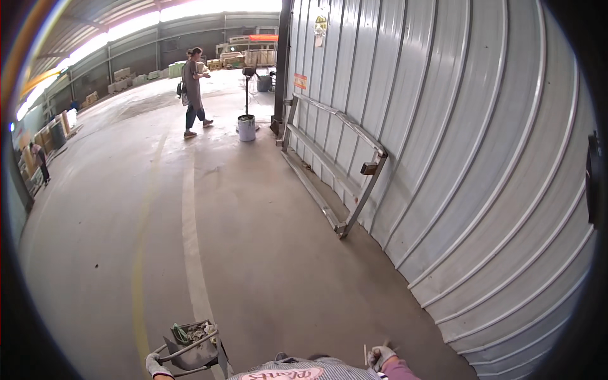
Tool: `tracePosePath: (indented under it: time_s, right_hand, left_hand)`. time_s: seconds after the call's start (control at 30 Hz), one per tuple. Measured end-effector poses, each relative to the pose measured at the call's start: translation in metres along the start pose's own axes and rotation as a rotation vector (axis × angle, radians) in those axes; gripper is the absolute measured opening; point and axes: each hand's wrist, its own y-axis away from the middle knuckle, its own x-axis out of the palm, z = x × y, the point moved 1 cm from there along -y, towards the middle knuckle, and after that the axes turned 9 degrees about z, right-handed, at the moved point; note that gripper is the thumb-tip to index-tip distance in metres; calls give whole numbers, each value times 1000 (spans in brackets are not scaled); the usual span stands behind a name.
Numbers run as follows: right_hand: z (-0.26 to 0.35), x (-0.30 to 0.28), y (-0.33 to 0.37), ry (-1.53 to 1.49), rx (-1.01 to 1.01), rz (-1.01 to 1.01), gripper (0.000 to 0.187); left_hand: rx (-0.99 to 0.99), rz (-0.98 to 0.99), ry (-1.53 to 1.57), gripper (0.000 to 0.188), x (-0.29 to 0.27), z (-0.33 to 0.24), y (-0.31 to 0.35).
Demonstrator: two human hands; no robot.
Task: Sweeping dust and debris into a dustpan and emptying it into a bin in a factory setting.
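grips the tubular rail of a dark grey metal scoop [194, 358] with the pale-gloved left hand [154, 365], closed around it; has crumpled scraps [201, 332] and a green strip [180, 333] in the scoop, low at front left near a white floor stripe [192, 253]. curls the pale-gloved right hand [380, 358] beside a thin pale stick [365, 355]; cannot tell whether gripping it.

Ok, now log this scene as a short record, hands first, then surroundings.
Left hand: gloved, gripping the tubular frame of a grey metal bin
Bin contents: mixed debris
Right hand: gloved, beside a slim pale rod; grip unclear
Right side: metal frame leaning against ribbed wall
Ahead: white bucket, another person on foot
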Motion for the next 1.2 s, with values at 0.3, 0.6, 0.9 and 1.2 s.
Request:
tracePosePath:
  time_s: [0.3, 0.6, 0.9, 1.2]
  right_hand:
    - [95, 276, -140, 121, 104, -108, 27]
    - [180, 498, -335, 195, 166, 4, 27]
    - [276, 695, -537, 69, 89, 23, 23]
    - [335, 827, -695, 183, 173, 274, 24]
  left_hand:
    - [9, -152, -88, 10, 58, -35, -162]
    - [141, -536, 293, 8, 107, -84, -248]
    - [5, -744, 255, 19, 305, -172, -382]
    - [-40, -840, 188, 13, 404, -264, -566]
